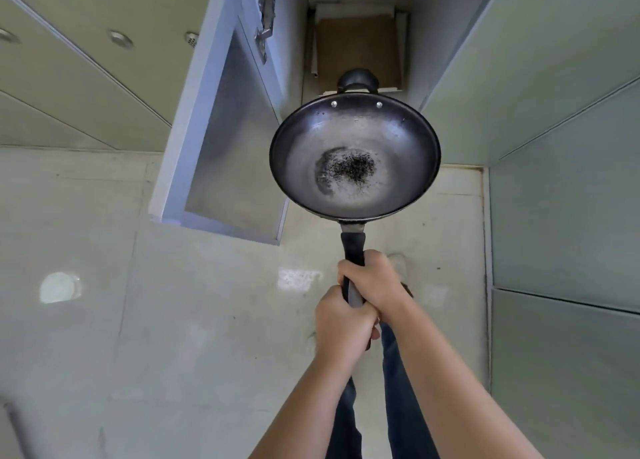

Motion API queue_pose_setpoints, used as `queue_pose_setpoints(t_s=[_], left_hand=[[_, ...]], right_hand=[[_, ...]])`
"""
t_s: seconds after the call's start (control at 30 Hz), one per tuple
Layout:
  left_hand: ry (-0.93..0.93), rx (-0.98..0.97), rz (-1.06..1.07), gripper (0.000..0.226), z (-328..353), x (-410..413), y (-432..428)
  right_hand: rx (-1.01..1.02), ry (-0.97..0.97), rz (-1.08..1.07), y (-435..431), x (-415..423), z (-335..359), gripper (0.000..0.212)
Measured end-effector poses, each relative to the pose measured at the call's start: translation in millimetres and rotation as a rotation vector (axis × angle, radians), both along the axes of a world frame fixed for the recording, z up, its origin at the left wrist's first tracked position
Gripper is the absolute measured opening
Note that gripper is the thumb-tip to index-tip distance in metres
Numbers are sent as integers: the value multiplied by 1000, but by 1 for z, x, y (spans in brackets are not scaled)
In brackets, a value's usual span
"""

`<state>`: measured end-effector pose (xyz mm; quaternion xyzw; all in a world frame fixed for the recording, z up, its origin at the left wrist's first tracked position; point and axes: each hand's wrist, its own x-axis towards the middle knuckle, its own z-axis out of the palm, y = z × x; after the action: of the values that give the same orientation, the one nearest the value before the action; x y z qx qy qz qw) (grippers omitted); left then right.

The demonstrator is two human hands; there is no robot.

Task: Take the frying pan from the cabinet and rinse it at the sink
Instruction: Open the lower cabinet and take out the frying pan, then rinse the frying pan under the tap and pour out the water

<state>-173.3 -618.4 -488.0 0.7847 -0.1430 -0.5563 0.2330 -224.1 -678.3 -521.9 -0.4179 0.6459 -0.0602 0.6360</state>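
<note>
While the frying pan [353, 129] is gripped by left hand [343, 323] and right hand [375, 278] round its handle [353, 247] | level carriage is advised — dark grit [346, 169] must not be spilled

The frying pan [355, 157] was dark and round, bowl facing up (black specks sat in its middle), held out level just in front of the open cabinet [450, 36], its long black handle pointing away from the cabinet.
</note>
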Motion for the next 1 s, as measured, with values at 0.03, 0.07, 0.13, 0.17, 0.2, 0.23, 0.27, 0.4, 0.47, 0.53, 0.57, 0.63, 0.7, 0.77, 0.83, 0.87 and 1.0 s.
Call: queue_pose_setpoints(t_s=[0.03,0.07,0.13,0.17,0.2,0.23,0.27,0.4,0.47,0.53,0.57,0.63,0.7,0.77,0.83,0.87,1.0], left_hand=[[5,-6,-16,11,4,-1,11],[8,-11,-31,11,8,-1,23],[-3,-19,-62,16,18,-1,45],[-9,-26,-76,20,24,-1,54],[-12,-34,-87,24,30,-2,62],[-11,-39,-98,28,37,-3,68],[-10,-44,-113,29,45,-4,72],[20,-78,-164,26,78,-10,84],[18,-95,-213,21,95,-12,84],[19,-115,-247,14,113,-14,82],[22,-125,-255,12,122,-16,82],[28,-149,-280,10,138,-19,81],[32,-177,-318,12,152,-23,80],[26,-208,-353,14,163,-27,78],[13,-235,-382,14,174,-31,75],[8,-251,-397,13,179,-33,75],[-12,-323,-472,11,200,-40,74]], right_hand=[[-8,3,-13,12,-1,6,26],[-19,6,-26,24,-2,13,25],[-41,16,-53,45,-4,26,25],[-52,22,-68,55,-5,32,25],[-63,25,-83,63,-6,38,23],[-70,26,-98,70,-8,44,21],[-74,27,-114,76,-10,51,18],[-111,22,-173,91,-20,80,13],[-142,14,-213,93,-25,99,14],[-159,-8,-263,93,-29,117,15],[-163,-29,-291,94,-31,125,16],[-173,-60,-340,95,-36,140,16],[-189,-63,-371,96,-42,152,16],[-214,-66,-401,95,-47,164,17],[-231,-74,-425,93,-52,177,17],[-235,-81,-438,93,-54,184,17],[-266,-128,-489,93,-63,210,26]])
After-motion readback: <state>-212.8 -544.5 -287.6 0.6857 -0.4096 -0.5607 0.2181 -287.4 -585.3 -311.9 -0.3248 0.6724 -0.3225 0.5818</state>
